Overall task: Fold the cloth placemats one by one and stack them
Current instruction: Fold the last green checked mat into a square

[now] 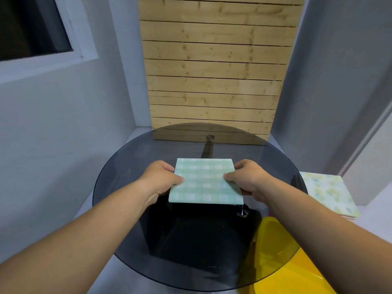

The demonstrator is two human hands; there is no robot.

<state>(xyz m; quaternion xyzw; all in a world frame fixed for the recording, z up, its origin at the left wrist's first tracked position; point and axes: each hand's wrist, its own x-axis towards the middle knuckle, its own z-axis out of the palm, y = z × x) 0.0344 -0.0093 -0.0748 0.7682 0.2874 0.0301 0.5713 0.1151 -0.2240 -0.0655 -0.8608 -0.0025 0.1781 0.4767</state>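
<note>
A folded green checked placemat (204, 180) is held flat just above the middle of the round dark glass table (127, 209). My left hand (162, 178) pinches its left edge, thumb on top and fingers underneath. At the opposite edge, my right hand (247, 177) pinches it the same way. A stack of folded placemats (331, 196), the top one with a yellow and green pattern, lies to the right of the table on a lower surface.
A yellow plastic chair (282, 257) sits under and past the table's near right rim. A wooden slatted panel (214, 66) stands against the wall behind the table. Grey walls close in left and right, with a window (31, 26) at upper left.
</note>
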